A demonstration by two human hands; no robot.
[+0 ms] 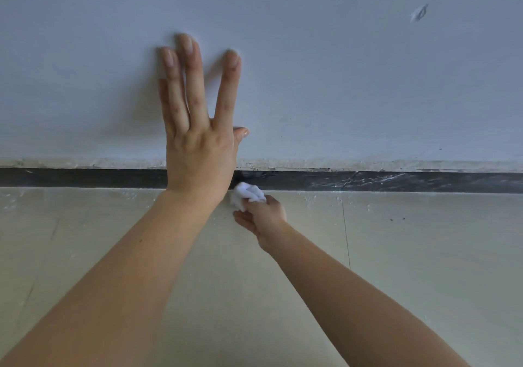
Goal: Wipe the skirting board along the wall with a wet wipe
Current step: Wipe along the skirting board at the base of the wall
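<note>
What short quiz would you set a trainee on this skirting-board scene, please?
1. True or false: the left hand lies flat against the wall, fingers straight.
2. The right hand grips: A a sponge; B a bunched white wipe; C nothing.
3. Fill in: white smears streak the skirting board to the ___ of the wipe.
Key: 1 true; 2 B; 3 right.

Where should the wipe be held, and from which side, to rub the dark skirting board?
Pinch the wipe at its bunched rear end, coming from the floor side as the right hand does. It is a soft crumpled wad, so its free front bulges toward the skirting board.
</note>
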